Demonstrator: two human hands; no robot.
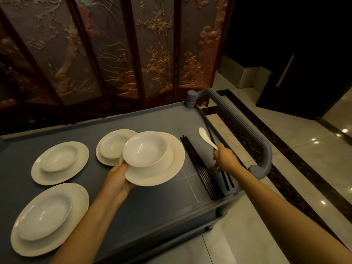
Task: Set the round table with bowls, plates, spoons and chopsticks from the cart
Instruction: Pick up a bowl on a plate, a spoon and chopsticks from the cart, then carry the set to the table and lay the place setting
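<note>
Head view: bare grey cart top (156, 202) between the place settings and the near rim, tiled floor open to the right past the handle (245, 126). Left hand (120, 180) pinching a white plate (163, 168) carrying a bowl (145, 148), raised above the cart, partly hiding another plate-and-bowl set (108, 147). Right hand (225, 159) closed on a white spoon (206, 138) and black chopsticks (227, 181), beside a loose chopstick bundle (198, 164); blurred.

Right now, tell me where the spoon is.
The spoon is in the right hand, raised over the cart's right end, right of the black chopsticks and just inside the handle.
</note>
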